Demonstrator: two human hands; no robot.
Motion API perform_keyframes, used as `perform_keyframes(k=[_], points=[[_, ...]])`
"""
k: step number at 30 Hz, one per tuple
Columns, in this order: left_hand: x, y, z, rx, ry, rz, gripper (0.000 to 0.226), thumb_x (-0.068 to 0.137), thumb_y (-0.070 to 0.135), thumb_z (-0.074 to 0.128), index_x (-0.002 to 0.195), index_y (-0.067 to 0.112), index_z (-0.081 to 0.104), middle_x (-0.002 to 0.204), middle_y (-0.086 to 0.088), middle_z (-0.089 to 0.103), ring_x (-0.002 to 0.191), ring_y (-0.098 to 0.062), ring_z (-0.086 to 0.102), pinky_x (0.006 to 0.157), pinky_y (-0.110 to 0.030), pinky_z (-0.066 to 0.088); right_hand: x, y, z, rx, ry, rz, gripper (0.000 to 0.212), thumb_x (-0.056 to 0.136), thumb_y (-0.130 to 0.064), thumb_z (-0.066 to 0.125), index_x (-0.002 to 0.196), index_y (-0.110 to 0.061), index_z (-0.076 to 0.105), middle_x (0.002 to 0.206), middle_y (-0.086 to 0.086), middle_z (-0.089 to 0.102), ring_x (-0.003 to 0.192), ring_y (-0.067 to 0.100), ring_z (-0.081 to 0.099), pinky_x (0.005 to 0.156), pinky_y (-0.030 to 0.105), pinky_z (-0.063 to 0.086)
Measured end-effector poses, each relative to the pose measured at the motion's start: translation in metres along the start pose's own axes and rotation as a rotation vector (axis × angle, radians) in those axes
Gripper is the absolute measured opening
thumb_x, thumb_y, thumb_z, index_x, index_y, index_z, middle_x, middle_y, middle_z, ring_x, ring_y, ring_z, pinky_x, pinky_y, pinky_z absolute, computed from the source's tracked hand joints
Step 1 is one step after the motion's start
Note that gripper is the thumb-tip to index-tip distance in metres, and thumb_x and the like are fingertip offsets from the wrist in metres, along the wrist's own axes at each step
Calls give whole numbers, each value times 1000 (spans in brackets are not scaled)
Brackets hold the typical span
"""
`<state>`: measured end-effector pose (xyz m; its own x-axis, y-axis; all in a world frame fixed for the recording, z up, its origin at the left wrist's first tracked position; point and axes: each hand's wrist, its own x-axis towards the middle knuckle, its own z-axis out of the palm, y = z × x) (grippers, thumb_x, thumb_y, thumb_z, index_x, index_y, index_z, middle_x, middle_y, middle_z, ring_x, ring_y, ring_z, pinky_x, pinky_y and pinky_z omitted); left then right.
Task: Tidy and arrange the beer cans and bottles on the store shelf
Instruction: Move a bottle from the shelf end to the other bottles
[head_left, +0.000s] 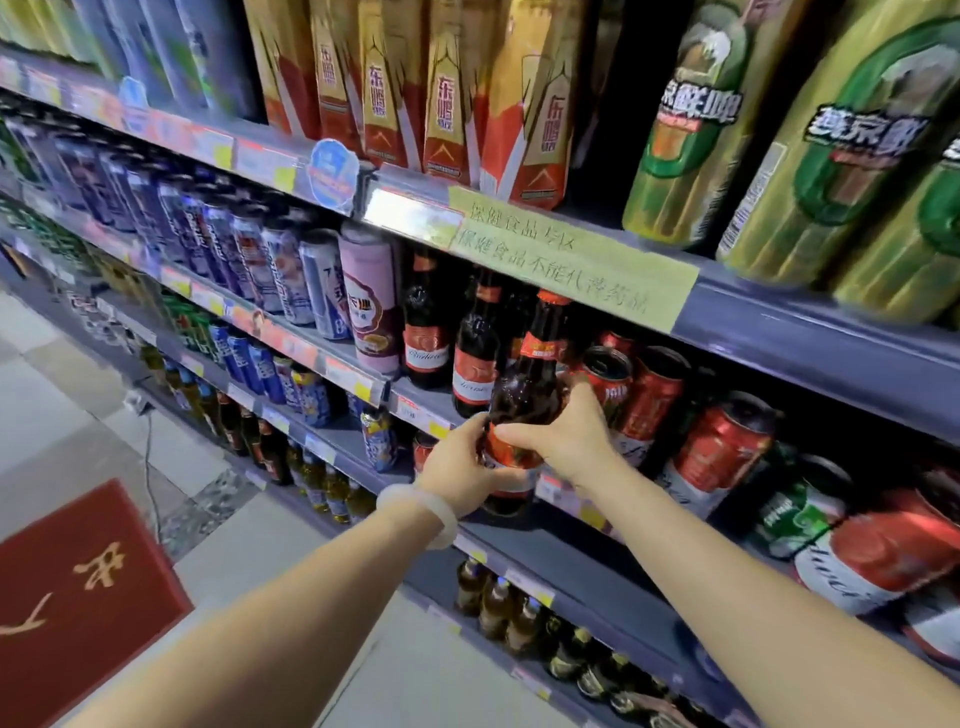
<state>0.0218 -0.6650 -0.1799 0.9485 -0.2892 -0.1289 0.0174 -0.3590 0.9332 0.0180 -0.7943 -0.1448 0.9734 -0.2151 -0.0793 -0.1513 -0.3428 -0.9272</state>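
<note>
Both forearms are stretched toward the brown bottle (524, 395). It is clasped by the left hand (462, 467) and right hand (561, 431), its long axis tilted, just in front of the standing bottles (475, 353).

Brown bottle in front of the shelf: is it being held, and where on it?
Yes. Both hands hold the brown bottle around its lower body at the red label: left hand from the left, right hand from the right.

Both arms reach forward, left hand (460, 467) and right hand (563, 434) fingers curled closed.
</note>
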Motion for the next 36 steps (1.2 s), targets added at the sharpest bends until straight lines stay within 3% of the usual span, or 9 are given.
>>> perform_keyframes(k=[4,7,11,14,17,22,27,30,36], points=[[26,-5,-6,-8,-11,10,59,67,21,81,118,29,52,108,12,64,103,-8,60,87,-24,47,21,-3,10,-144,54,23,66,64,-20,83,111,-14,38,100,-2,49,97,17,51,79,31,42],[45,-6,-15,-25,-67,28,59,70,15,78,121,24,50,106,14,60,103,-6,57,80,-14,43,33,-8,14,-187,88,68,66,68,-25,81,115,-9,38,106,3,47,101,20,49,79,32,41],[63,-4,-27,89,-137,64,67,71,22,78,130,20,44,112,12,57,107,-6,53,85,-15,39,44,-14,22,-174,179,126,82,65,-29,81,131,-9,37,127,7,50,116,24,50,92,37,45],[72,1,-36,132,-131,112,68,74,18,75,133,13,41,109,11,54,106,-7,51,72,2,34,48,-23,28,-203,237,139,79,64,-31,81,128,-13,38,121,4,51,110,23,51,88,35,46],[81,5,-36,127,-126,106,79,78,20,72,143,10,27,128,1,52,123,-13,45,80,-2,29,54,-27,31,-255,284,105,77,65,-32,80,128,-15,39,123,6,51,112,25,52,87,33,47],[86,-5,-23,182,-57,126,62,82,15,66,137,8,38,114,-3,61,96,-16,56,77,-26,44,56,-25,43,-247,297,174,72,73,-24,76,131,-9,36,121,10,50,113,28,52,91,36,47],[96,-11,-14,199,7,163,49,83,9,59,130,8,44,112,-10,64,100,-28,60,75,-35,48,66,-24,46,-285,318,159,80,75,-21,74,139,-7,27,138,13,38,121,30,48,97,36,44],[95,-13,-7,163,77,148,35,84,2,50,119,7,48,98,-10,64,91,-32,60,62,-29,40,67,-20,48,-361,252,197,63,80,-25,69,130,-2,38,135,16,40,121,31,47,94,33,42],[102,-16,3,151,113,89,31,87,4,43,118,2,45,102,-18,63,80,-30,54,65,-31,35,70,-24,44,-531,225,220,68,87,-28,63,137,1,27,130,18,48,119,33,48,91,35,41]])
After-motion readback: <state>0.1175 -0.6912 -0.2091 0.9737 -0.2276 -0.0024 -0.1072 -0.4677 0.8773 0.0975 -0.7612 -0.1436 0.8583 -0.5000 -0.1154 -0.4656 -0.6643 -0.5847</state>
